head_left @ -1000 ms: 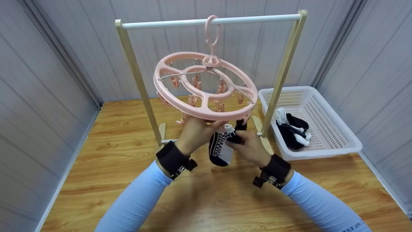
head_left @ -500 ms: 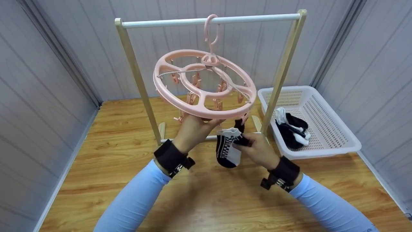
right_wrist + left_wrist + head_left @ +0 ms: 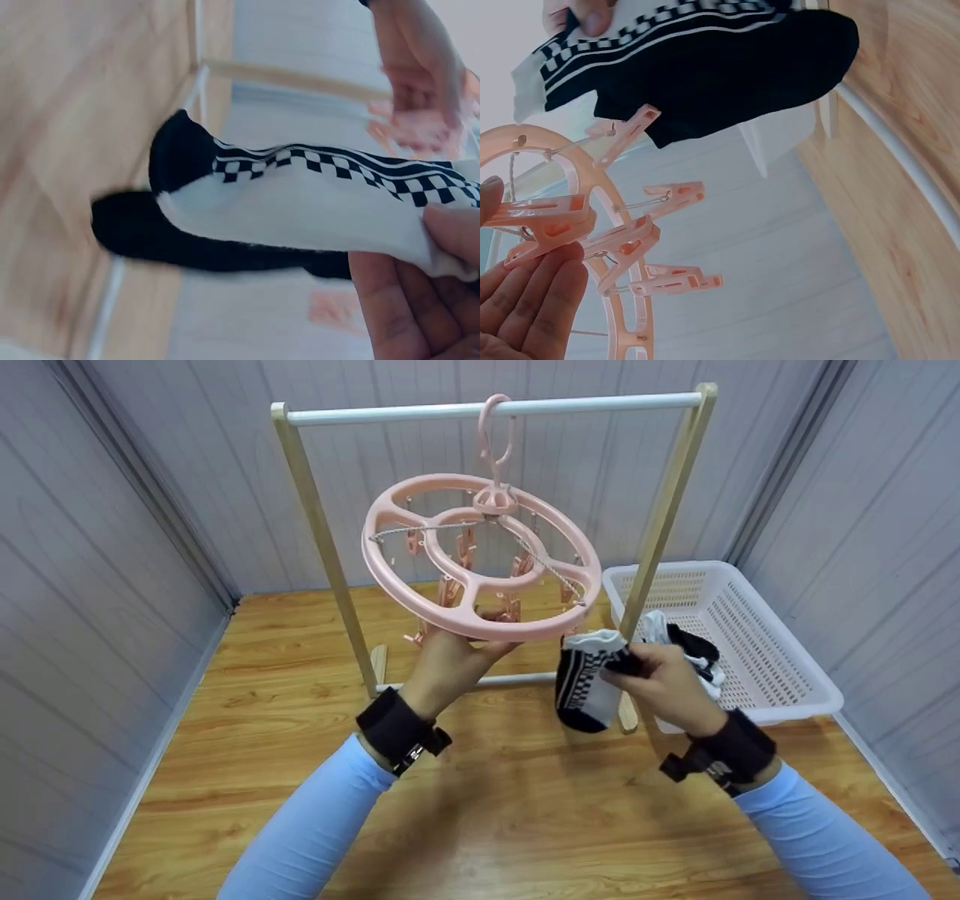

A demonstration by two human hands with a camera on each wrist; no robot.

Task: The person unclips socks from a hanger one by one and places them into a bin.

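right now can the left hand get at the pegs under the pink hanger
Probably yes. The left hand already rests under the pink hanger rim, fingers touching one peg, nothing between. The right hand holds the sock off to the side.

A black-and-white checkered sock (image 3: 583,690) dangles toe-down at four o'clock from the tilted pink round peg hanger (image 3: 480,556).
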